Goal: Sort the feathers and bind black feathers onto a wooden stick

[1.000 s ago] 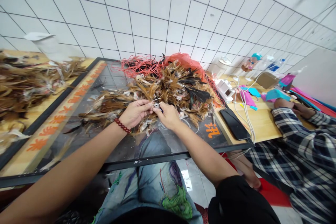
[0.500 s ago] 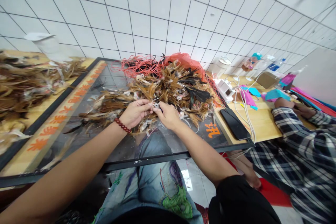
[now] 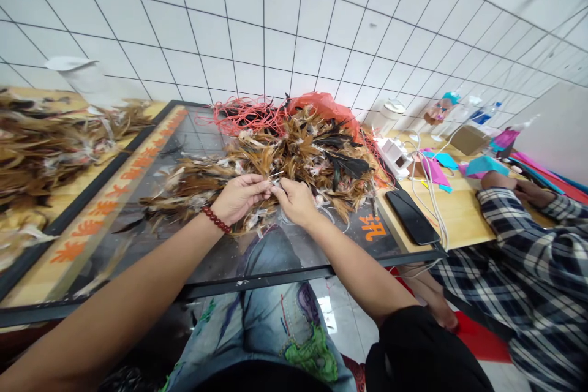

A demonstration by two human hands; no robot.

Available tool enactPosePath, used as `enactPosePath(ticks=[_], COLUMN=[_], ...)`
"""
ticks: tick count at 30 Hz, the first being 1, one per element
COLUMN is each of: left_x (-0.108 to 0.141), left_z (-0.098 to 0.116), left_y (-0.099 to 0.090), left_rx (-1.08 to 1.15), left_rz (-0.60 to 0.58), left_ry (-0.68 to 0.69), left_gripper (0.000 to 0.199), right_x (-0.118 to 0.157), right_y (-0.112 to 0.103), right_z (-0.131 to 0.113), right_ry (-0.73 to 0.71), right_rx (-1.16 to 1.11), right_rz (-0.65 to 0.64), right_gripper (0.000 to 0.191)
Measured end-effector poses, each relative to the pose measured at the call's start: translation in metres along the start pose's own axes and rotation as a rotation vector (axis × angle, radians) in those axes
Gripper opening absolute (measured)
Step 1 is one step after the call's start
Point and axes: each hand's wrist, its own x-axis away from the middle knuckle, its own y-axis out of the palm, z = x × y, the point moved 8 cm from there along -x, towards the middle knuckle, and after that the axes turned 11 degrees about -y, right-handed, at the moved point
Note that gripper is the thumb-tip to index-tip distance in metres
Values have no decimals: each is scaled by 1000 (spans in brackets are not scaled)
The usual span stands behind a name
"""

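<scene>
My left hand, with a beaded bracelet on its wrist, pinches the base of a tuft of brown feathers. Its fingertips meet those of my right hand, which is also closed in a pinch. Something thin and white shows between the two hands, too small to name. Around and behind them lies a loose pile of brown and black feathers. A thin clear cord loops on the glass panel beside my right hand.
The dark-framed glass panel has orange lettering. Red string and a red plastic bag lie behind the pile. More feathers lie left. A phone, cables and a white charger stand right, near a person in a plaid sleeve.
My fingertips have drawn slightly closer together, and less of the white bit shows between them. The pile and the other things have stayed in place.
</scene>
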Motion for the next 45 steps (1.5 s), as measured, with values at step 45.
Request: enactPosePath(ticks=[45], left_x=[-1], left_z=[1], left_y=[-3], left_rx=[39], left_rz=[8], left_ry=[7], left_gripper=[36], right_x=[1], right_y=[2], right_z=[-2], right_ry=[12], right_rx=[69], right_rz=[-65], right_gripper=[33])
